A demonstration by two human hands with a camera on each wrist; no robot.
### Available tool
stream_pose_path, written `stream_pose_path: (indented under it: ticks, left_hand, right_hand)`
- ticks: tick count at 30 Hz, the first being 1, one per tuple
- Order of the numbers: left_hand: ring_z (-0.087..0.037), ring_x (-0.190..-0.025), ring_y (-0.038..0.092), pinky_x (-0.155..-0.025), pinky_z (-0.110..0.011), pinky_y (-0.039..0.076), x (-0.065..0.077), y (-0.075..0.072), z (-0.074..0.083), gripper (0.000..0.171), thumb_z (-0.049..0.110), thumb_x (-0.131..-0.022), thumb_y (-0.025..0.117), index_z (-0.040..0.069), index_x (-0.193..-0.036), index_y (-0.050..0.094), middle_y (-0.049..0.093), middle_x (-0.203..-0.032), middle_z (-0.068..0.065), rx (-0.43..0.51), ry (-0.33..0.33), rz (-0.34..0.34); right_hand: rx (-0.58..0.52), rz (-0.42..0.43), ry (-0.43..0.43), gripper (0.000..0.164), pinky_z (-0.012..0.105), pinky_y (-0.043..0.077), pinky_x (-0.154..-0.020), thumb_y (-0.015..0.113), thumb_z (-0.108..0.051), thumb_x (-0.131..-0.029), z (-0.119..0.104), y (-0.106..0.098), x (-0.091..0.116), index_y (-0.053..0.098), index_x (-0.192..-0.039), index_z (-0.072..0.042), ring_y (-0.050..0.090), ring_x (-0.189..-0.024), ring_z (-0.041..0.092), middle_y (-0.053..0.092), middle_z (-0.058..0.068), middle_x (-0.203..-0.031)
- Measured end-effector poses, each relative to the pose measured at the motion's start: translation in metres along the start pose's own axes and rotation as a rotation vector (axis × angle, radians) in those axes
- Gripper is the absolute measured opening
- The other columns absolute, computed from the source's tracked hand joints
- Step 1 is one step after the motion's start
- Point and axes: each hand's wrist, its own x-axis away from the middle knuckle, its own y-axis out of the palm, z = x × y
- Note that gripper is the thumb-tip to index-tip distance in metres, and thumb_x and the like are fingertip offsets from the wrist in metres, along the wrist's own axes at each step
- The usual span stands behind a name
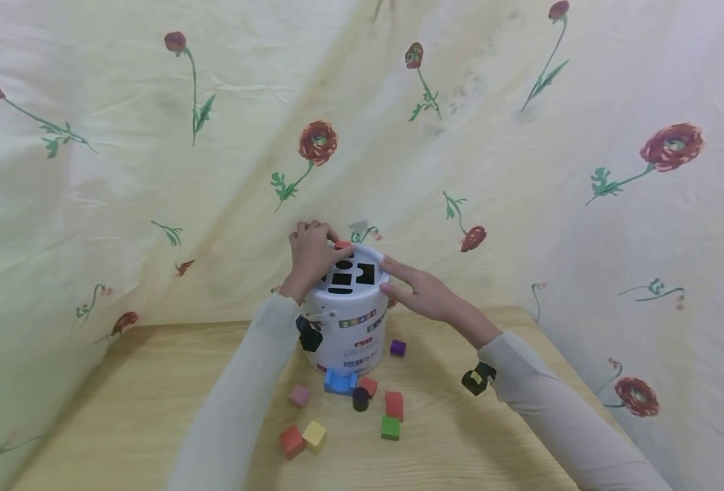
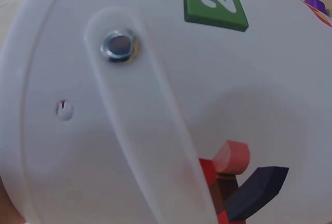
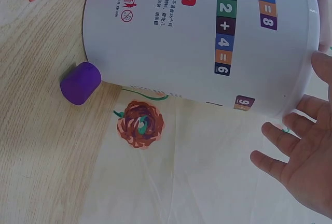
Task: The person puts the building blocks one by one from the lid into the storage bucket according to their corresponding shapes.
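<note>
A white bucket (image 1: 352, 334) with a handle stands upright on the table, and its lid (image 1: 365, 256) has several cut-out holes of different shapes. At the lid's far left side my left hand (image 1: 313, 254) pinches a red block (image 1: 342, 244) between thumb and fingers, just above the lid. The block's full shape is hidden by the hand. On the right, my right hand (image 1: 428, 293) touches the rim with fingers held fairly straight; the right wrist view shows this hand (image 3: 306, 156) too. The left wrist view is mostly filled by the bucket's wall (image 2: 249, 79) and handle strap (image 2: 140, 110).
Around the bucket's foot on the wooden table (image 1: 460, 443) lie several blocks: blue (image 1: 340, 382), black (image 1: 360, 399), green (image 1: 390, 428), yellow (image 1: 315, 436), red (image 1: 291, 442), pink (image 1: 298, 395) and purple (image 3: 80, 84). Behind hangs a flowered cloth (image 1: 362, 82).
</note>
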Motion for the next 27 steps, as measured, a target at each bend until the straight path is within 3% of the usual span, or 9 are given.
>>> stream_pose_path:
  ticks: [27]
  left_hand:
    - [-0.034,-0.115,0.046,-0.107,-0.055,0.034,-0.0034,0.0032,0.0005,0.045,0.048,-0.088,0.077,0.005,-0.099,0.069,0.065,-0.11,-0.013,-0.026,-0.008,-0.039]
  right_hand:
    - [0.005,0.006,0.005,0.067,0.064,0.028,-0.118,0.05,-0.052,-0.103,0.0034,0.0018,-0.0018,0.031,-0.161,-0.022,0.025,-0.155,0.037,0.021,0.004,-0.17]
